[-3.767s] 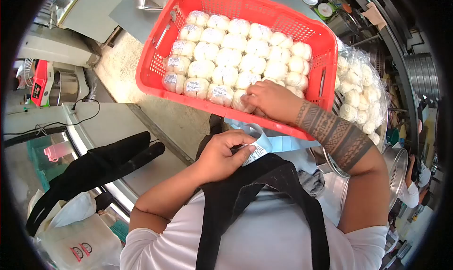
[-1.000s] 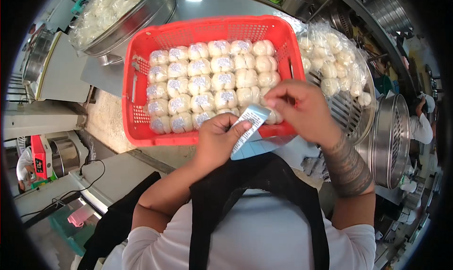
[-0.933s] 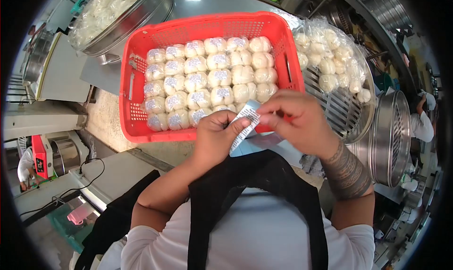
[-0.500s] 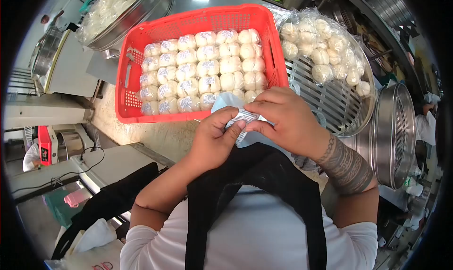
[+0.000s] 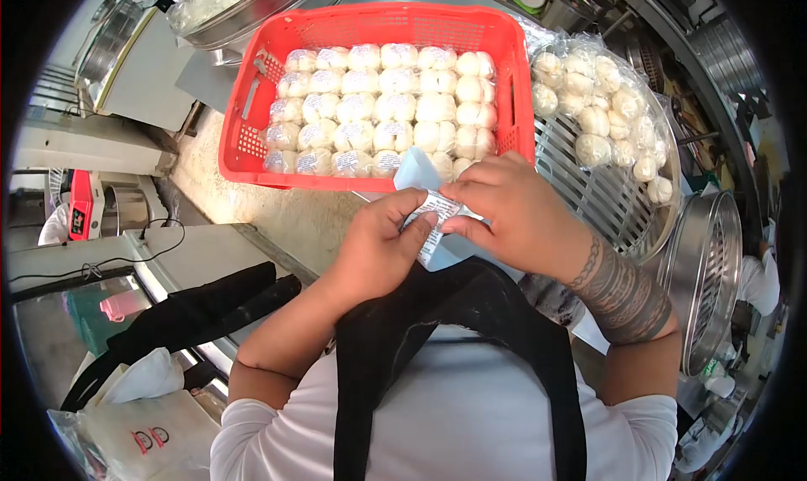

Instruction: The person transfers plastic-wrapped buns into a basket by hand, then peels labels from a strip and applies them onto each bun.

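A strip of printed white labels (image 5: 437,206) on pale blue backing is between my hands, just in front of the red crate. My left hand (image 5: 382,239) is closed on its left side, thumb on the print. My right hand (image 5: 504,202) pinches the upper right of the strip, fingertips close to the left thumb. Inside the red plastic crate (image 5: 227,141) are rows of wrapped white buns (image 5: 356,107). Labels show on many buns to the left and middle; the right-hand columns show plain wrapping.
To the right, bagged buns (image 5: 593,121) sit on a round slatted metal tray (image 5: 580,183). A metal steamer ring (image 5: 699,283) stands below it. Another large metal tray (image 5: 269,15) is at the back left. Dark cloth (image 5: 202,309) lies at lower left.
My view has shifted, so the crate and trays appear farther right and the crate slightly higher. Both hands keep their grip on the label strip, with little visible finger movement.
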Tool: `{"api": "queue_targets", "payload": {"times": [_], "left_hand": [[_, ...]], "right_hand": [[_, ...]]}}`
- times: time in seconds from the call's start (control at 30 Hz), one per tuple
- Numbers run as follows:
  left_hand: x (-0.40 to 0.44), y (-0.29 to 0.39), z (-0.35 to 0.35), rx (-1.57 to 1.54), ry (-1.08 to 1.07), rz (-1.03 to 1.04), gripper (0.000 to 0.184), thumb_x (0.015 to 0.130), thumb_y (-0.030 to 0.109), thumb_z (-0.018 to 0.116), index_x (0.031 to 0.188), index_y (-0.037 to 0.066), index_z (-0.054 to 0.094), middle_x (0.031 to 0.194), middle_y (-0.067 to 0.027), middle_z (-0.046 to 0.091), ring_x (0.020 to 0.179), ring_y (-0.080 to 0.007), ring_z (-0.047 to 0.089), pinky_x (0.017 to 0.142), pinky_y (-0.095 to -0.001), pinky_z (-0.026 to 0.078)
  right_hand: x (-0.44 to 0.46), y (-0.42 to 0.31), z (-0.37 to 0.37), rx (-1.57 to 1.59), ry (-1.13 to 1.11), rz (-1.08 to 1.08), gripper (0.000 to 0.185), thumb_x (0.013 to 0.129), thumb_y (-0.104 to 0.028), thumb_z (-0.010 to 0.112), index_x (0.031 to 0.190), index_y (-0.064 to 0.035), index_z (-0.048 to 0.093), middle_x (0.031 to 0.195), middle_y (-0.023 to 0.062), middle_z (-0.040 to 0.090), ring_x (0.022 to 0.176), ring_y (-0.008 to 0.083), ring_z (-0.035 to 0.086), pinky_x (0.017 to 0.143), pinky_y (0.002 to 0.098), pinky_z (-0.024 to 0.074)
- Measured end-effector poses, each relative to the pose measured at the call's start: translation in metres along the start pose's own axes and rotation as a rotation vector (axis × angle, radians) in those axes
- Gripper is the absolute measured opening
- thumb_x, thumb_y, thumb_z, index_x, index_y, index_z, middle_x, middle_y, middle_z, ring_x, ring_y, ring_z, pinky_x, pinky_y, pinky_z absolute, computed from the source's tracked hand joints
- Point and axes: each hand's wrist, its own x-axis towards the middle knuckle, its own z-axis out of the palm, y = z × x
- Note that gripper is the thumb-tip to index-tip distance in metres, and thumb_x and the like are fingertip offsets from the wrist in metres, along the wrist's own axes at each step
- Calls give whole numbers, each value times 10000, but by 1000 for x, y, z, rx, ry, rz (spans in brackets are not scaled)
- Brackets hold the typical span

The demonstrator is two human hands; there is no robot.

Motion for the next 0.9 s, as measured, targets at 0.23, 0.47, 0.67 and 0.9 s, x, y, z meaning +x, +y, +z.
{"api": "queue_targets", "payload": {"times": [0.23, 0.47, 0.67, 0.9], "left_hand": [[9, -6, -18, -15, -19, 5, 148, 1008, 25, 644, 1142, -8, 700, 954, -124, 713, 867, -174, 654, 814, -315, 521], [29, -9, -46, 109, -78, 56, 160, 990, 20, 646, 1137, -16, 700, 967, -169, 689, 877, -283, 675, 847, -364, 520], [51, -13, -71, 119, -200, 7, 157, 1000, 12, 629, 1136, -28, 698, 998, -131, 695, 934, -213, 664, 856, -324, 510], [65, -37, -87, -14, -297, -37, 193, 1010, -1, 608, 1179, -35, 696, 1038, -88, 711, 977, -147, 645, 886, -309, 509]], "right_hand": [[21, 12, 13, -14, -52, -28, 209, 900, -150, 706, 1080, -50, 739, 937, 79, 688, 951, 294, 656, 876, 443, 460], [50, 11, 11, 200, -92, 105, 220, 909, -187, 731, 1060, -27, 734, 918, 105, 684, 930, 307, 652, 863, 434, 474], [75, 40, 14, 305, -80, 234, 190, 929, -208, 725, 979, -26, 744, 866, 149, 698, 869, 354, 682, 794, 459, 517], [130, 169, 38, -314, 226, 307, 138, 931, -127, 622, 949, -37, 725, 913, 145, 741, 898, 309, 721, 825, 455, 535]]}}
